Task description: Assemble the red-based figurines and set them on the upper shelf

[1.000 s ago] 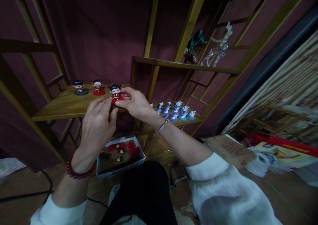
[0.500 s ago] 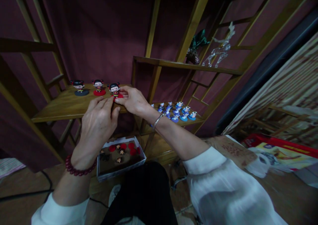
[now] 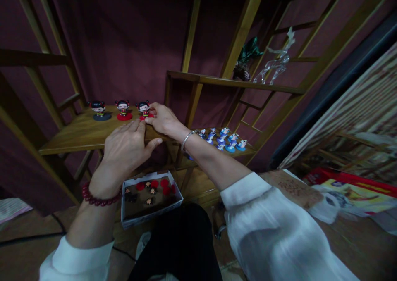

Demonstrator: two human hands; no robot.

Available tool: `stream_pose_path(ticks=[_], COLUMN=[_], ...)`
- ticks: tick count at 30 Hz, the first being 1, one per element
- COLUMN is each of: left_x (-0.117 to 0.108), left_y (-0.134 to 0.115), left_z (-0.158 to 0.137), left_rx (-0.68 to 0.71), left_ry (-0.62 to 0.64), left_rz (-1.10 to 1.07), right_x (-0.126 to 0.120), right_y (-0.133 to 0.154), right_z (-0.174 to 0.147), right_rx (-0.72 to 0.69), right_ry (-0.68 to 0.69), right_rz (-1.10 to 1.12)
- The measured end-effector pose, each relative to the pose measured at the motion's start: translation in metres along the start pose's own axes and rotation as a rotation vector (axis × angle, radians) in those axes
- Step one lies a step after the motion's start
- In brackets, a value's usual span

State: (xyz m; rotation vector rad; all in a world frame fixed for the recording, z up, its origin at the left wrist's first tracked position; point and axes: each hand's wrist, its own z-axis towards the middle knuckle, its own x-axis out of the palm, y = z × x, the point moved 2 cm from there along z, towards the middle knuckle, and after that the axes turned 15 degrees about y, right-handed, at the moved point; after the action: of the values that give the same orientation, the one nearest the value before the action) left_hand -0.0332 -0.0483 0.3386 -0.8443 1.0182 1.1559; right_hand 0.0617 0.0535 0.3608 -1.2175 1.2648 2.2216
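Note:
Three black-haired figurines stand in a row on the wooden shelf [image 3: 80, 134]. The left figurine [image 3: 98, 109] has a dark base, and the middle figurine [image 3: 123, 109] has a red one. At the right end, my right hand [image 3: 164, 119] has its thumb and fingers closed around the red base of the third figurine [image 3: 144, 108], which stands upright. My left hand [image 3: 125, 148] is open, palm down at the shelf's front edge, fingers stretched toward that base and thumb spread out. Whether its fingertips touch the base I cannot tell.
Below the shelf, a white box [image 3: 151, 215] holds several small figure parts and red discs. Several blue-based figurines [image 3: 221, 139] stand on a lower shelf to the right. A clear deer ornament [image 3: 276, 64] occupies the upper shelf. A red and yellow package [image 3: 353, 190] lies far right.
The third figurine has shifted slightly back on the shelf, with my right hand following. My left hand has flattened and its thumb has spread to the right.

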Motion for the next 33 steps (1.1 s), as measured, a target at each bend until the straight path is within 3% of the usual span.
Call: stream_pose_path(ticks=[14,33], left_x=[-0.005,-0.010], left_y=[0.005,0.006], left_z=[0.020,0.028], left_rx=[0.013,-0.046], left_ry=[0.192,0.286], left_rz=[0.030,-0.015], right_x=[0.001,0.000], right_y=[0.005,0.000], right_z=[0.012,0.019], right_rx=[0.128,0.212], right_ry=[-0.006,0.046], right_rz=[-0.179,-0.158])
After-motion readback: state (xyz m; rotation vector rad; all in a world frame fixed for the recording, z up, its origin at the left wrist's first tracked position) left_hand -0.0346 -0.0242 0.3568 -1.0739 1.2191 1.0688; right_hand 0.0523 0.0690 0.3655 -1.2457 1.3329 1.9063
